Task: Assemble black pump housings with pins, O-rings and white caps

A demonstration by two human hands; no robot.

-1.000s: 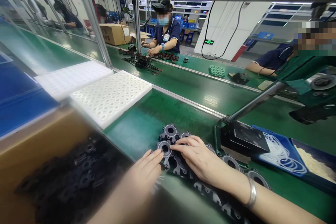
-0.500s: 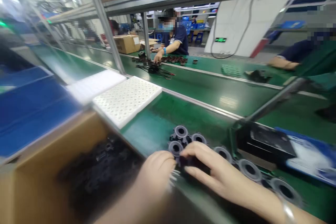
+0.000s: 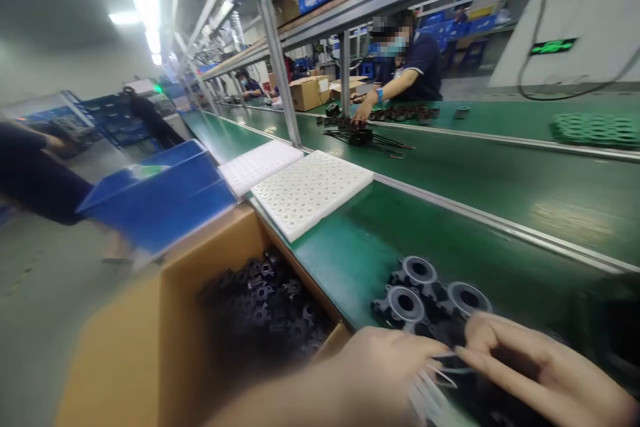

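My left hand (image 3: 385,360) is closed on thin white rings, which stick out below its fingers at the bottom of the view. Close to its right, my right hand (image 3: 530,360) has thumb and fingers bent together at a dark part, partly hidden by the fingers. A pale ring edge shows between both hands. Just beyond them on the green bench (image 3: 345,247) stand several black round parts with grey rings on top, one of them a ringed part (image 3: 405,303) near my left fingertips.
An open cardboard box (image 3: 210,240) of black parts stands at left, with a blue bin (image 3: 165,193) behind it. White perforated trays (image 3: 313,190) lie on the bench. Across the line, a masked person (image 3: 410,67) handles parts with black wires (image 3: 363,138).
The view has swung left, showing more of the cardboard box and the aisle. Both hands now appear lower and further right, still close together beside the ringed parts.
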